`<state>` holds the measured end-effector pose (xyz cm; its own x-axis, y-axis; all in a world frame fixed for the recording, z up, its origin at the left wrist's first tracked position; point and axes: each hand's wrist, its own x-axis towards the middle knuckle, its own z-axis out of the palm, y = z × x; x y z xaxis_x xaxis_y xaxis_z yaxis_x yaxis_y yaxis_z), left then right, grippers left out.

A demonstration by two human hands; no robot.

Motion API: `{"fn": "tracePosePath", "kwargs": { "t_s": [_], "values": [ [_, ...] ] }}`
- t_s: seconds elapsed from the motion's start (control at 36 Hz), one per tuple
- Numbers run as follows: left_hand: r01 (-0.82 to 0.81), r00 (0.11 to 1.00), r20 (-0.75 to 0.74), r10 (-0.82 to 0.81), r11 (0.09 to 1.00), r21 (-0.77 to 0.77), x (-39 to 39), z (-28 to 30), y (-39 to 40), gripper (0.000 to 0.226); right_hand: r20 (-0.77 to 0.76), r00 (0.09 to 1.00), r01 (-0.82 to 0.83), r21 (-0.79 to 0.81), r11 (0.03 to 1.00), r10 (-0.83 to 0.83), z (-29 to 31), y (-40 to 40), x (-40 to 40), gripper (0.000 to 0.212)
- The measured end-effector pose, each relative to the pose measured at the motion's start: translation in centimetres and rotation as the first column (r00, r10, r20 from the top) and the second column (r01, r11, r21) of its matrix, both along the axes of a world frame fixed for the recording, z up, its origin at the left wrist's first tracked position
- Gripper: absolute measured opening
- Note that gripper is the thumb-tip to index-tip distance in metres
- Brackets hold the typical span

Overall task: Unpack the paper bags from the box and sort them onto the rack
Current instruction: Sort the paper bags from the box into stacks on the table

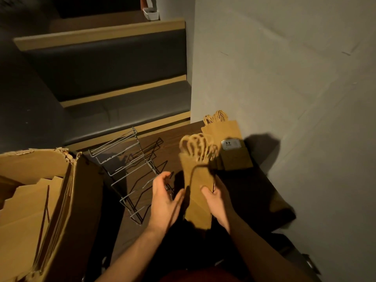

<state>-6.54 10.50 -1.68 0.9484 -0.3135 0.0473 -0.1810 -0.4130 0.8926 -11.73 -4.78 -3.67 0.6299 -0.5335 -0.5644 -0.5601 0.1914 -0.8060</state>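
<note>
My right hand (216, 202) grips a stack of flat brown paper bags (196, 180) with twisted handles, held upright above the dark wooden table (240, 190). My left hand (163, 197) hovers just left of the stack with relaxed fingers and holds nothing. A tiered wire rack (130, 169) lies on the table to the left of the hands. Another stack of paper bags (223, 133) rests against the wall behind, with a small label at its lower part. The open cardboard box (67, 200) stands at the left, with more flat bags inside.
A grey wall (284, 78) rises right of the table. A dark padded bench with wooden trim (122, 98) runs behind the table. The table's near right corner lies in deep shadow.
</note>
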Motion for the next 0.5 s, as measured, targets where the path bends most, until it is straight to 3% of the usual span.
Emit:
{"fn": "tracePosePath", "kwargs": {
  "t_s": [0.08,0.17,0.25,0.31,0.36,0.42,0.5],
  "values": [
    [0.202,0.974,-0.108,-0.198,0.979,0.035,-0.4,0.4,-0.4,0.072,0.115,0.993,-0.014,-0.005,1.000,0.015,0.7,0.7,0.6,0.031],
    [0.291,0.916,-0.242,-0.321,0.944,-0.154,-0.4,1.2,-0.9,0.074,0.216,0.957,-0.197,-0.006,0.980,0.194,2.8,2.2,1.1,0.040],
    [0.168,0.873,-0.370,-0.318,0.908,-0.385,0.4,2.1,-0.5,0.050,0.324,0.845,-0.394,-0.162,0.905,0.426,4.6,3.1,1.0,0.011],
    [0.043,0.858,-0.451,-0.248,0.907,-0.418,1.1,2.7,0.0,0.023,0.377,0.822,-0.393,-0.167,0.904,0.427,5.1,3.0,1.2,0.006],
    [-0.049,0.861,-0.488,-0.142,0.933,-0.357,1.9,3.0,0.5,0.022,0.383,0.871,-0.250,-0.194,0.949,0.308,4.7,2.5,1.5,0.016],
    [-0.153,0.798,-0.589,-0.128,0.903,-0.403,2.5,3.6,1.1,0.023,0.304,0.935,-0.111,-0.233,0.966,0.181,4.2,1.7,1.7,0.035],
    [-0.252,0.700,-0.693,-0.172,0.848,-0.466,3.0,4.4,1.9,0.021,0.167,0.962,-0.194,-0.138,0.971,0.215,3.5,0.9,1.5,0.057]
  ]
}}
